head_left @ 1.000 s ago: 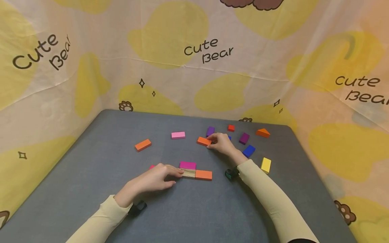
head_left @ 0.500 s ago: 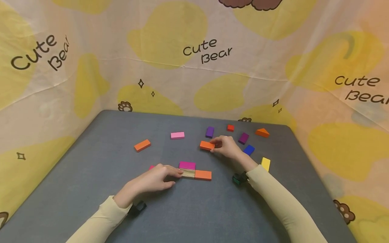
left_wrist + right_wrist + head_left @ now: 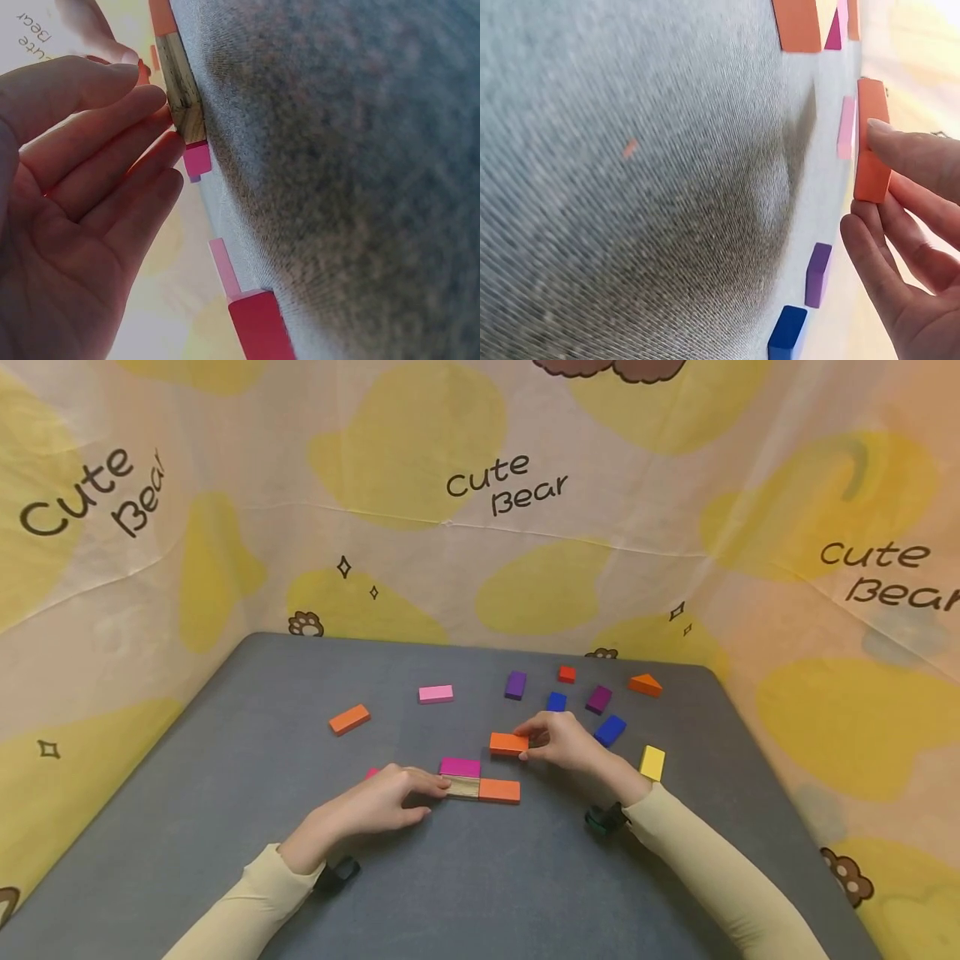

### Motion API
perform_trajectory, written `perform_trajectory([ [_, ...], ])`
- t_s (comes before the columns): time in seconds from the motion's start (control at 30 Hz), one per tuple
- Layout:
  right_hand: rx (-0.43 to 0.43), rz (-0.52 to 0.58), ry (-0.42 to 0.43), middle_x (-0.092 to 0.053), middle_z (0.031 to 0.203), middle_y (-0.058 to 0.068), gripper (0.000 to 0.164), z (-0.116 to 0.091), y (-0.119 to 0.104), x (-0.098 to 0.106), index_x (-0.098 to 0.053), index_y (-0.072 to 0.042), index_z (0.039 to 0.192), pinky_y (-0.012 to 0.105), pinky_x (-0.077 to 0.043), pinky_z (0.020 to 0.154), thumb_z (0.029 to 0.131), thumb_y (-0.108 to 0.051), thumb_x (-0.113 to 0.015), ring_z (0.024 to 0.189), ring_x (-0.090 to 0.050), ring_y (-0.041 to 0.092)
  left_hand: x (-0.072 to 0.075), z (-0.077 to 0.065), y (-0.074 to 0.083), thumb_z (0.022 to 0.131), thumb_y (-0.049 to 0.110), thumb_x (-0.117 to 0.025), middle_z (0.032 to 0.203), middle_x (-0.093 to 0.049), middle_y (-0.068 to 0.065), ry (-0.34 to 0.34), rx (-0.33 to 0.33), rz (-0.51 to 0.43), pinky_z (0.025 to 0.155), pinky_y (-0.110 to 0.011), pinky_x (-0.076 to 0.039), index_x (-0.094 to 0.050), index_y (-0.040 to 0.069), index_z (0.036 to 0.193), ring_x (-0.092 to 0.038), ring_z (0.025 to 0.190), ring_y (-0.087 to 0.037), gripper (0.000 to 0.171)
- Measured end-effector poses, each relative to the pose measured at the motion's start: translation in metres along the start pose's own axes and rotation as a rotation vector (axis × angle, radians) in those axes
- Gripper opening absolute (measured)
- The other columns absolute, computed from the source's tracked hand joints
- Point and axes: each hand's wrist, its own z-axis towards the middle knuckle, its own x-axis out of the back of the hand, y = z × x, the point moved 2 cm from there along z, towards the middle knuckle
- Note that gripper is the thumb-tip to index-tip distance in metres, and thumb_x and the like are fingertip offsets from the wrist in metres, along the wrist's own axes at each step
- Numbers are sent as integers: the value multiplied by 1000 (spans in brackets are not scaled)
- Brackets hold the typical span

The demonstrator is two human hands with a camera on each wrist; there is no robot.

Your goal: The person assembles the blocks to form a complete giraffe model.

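Note:
My right hand pinches an orange rectangular block by its right end. In the right wrist view that orange block sits between thumb and fingertips, raised over the table with a shadow below. My left hand rests its fingertips on the left end of a bare wooden block; in the left wrist view the fingers are fairly straight against the wooden block. Another orange block lies end to end with the wooden one. A magenta block lies along the wooden block's far side.
A red-pink block is mostly hidden behind my left hand. Further back lie a pink block and an orange one. Purple, blue, yellow, red and triangular orange blocks are scattered right.
My right hand has brought the orange block off its spot near the purple block, toward me and closer to the joined blocks. The left hand stays on the wooden block.

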Motion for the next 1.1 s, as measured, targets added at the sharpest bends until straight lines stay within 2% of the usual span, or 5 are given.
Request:
perform_trajectory([
  [0.3, 17, 8, -38, -69, 102, -1, 33, -7, -4, -7, -71, -12, 109, 30, -55, 82, 78, -19, -78, 91, -64, 12, 0, 0, 0, 85, 10, -65, 124, -64, 3, -2, 4, 1, 96, -38, -48, -69, 11, 117, -58, 118, -15, 32],
  [0.53, 52, 37, -71, -68, 100, 3, 33, -8, -5, -12, -71, -9, 109, 29, -56, 78, 78, -18, -77, 89, -65, 15, 1, 0, 1, 85, 11, -65, 123, -65, 3, -5, 16, -2, 96, -39, -48, -69, 11, 117, -58, 118, -15, 32],
  [0.9, 24, 82, -127, -69, 104, 4, 32, -5, -2, -16, -70, -10, 110, 24, -54, 79, 80, -19, -76, 91, -65, 13, 1, 0, 1, 85, 10, -65, 123, -65, 3, -4, 9, 1, 96, -39, -48, -69, 11, 117, -58, 118, -15, 32],
  [1.1, 36, 91, -141, -69, 107, 4, 34, -3, 2, -17, -70, -10, 112, 23, -54, 79, 80, -21, -76, 92, -66, 12, 1, 1, 1, 85, 10, -66, 123, -65, 2, -1, 8, 0, 96, -39, -48, -69, 10, 116, -58, 118, -15, 31],
])
